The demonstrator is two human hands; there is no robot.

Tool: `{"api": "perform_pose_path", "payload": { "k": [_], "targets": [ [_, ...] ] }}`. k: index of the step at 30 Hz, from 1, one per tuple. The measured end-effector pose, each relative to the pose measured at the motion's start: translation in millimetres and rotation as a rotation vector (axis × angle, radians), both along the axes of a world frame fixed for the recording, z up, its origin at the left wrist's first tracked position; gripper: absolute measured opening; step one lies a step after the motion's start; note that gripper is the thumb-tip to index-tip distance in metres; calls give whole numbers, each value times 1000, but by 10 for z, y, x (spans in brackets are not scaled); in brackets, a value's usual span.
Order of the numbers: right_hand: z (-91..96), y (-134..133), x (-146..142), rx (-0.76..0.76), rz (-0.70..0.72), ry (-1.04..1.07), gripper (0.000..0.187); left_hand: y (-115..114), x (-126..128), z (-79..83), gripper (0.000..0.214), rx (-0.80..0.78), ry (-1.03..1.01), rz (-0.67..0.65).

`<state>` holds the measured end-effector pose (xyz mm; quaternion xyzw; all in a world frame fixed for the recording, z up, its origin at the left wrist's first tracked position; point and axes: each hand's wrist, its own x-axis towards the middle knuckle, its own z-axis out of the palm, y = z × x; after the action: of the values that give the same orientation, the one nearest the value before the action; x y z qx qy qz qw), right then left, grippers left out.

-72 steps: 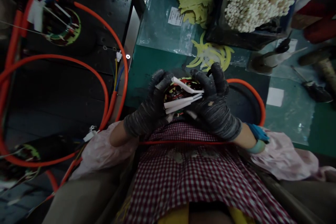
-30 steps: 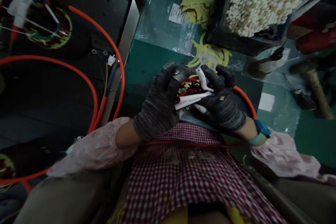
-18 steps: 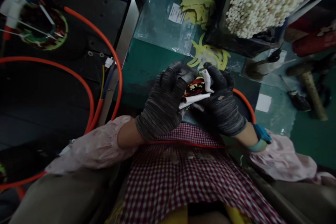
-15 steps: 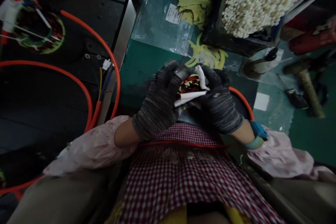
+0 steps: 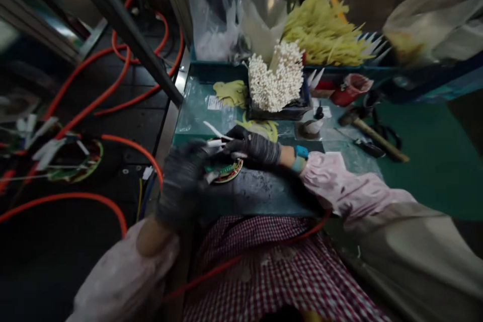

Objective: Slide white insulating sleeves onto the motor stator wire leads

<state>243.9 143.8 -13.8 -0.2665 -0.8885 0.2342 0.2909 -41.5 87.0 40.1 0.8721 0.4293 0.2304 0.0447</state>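
A motor stator [image 5: 229, 171] with red copper windings, a green inner part and a pale yellow rim is on the bench between my hands. White sleeved leads [image 5: 216, 144] stick up from it. My right hand [image 5: 252, 145], in a dark grey glove, has its fingers closed around the leads at the stator's upper side. On the left of the stator is my left hand [image 5: 183, 176], also gloved. It is smeared by motion, so its fingers cannot be made out. My gloves hide much of the stator's left and upper parts.
Behind my hands are yellow insulation strips [image 5: 264, 130] and a black bin of thin white sticks [image 5: 275, 83]. A hammer [image 5: 381, 138] lies to the right. At left, an orange hose [image 5: 139, 146] curves past another stator [image 5: 77, 166]. A metal post [image 5: 124, 30] rises beyond the bench edge.
My view has tilted up and shows more of the bench's back. My hands and the stator appear further left. My left hand has drawn away from the stator's windings and is blurred.
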Motion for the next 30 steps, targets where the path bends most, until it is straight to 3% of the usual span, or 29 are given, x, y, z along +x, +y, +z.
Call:
{"api": "perform_pose_path", "payload": {
  "k": [2, 4, 9, 12, 17, 21, 24, 30],
  "targets": [
    [-64, -42, 31, 69, -91, 30, 33, -152, 71, 49, 39, 85, 137, -134],
    [-53, -133, 207, 171, -277, 52, 39, -256, 139, 24, 41, 95, 132, -205],
    [122, -184, 966, 407, -837, 6, 22, -304, 278, -300, 35, 150, -101, -142],
    [144, -48, 1160, 469, -999, -177, 17, -267, 324, -497, 24, 254, -154, -94],
    [143, 101, 1173, 407, -1037, -305, 12, -185, 280, -643, 44, 284, -153, -106],
    [177, 47, 1310, 445, -931, -243, 18, -144, 228, -689, 56, 223, -171, -143],
    [176, -1, 1373, 479, -875, -213, 23, -136, 226, -693, 50, 237, -182, -154],
    [144, 80, 1266, 487, -1011, -266, 31, -134, 244, -676, 28, 248, -160, -159]
  ]
}}
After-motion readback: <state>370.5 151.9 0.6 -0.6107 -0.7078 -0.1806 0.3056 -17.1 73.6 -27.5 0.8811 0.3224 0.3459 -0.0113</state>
